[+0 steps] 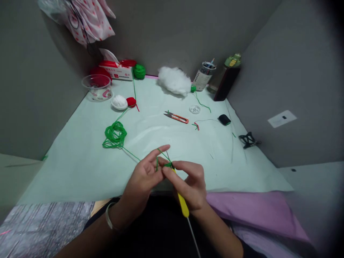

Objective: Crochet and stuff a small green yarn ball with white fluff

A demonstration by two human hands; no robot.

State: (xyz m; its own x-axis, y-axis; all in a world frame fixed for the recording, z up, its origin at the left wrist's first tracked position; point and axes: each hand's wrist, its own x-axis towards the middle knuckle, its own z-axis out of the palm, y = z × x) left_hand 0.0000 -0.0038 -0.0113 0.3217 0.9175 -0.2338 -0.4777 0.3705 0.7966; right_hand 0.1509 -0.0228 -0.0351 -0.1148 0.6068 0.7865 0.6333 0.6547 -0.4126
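Observation:
My right hand is closed around a crochet hook with a yellow handle, whose thin metal tip points up and away from me. A small piece of green crochet sits at the hook, pinched by my left hand. Green yarn runs over my raised left index finger to the hook. From my left hand the strand leads back to a loose heap of green yarn on the table. Part of the small piece is hidden by my fingers.
Orange thread snips lie mid-table. Behind are white stuffing, a white yarn ball, a red yarn ball and a clear tub. At right stand a pen can and a bottle; a black claw clip lies nearer.

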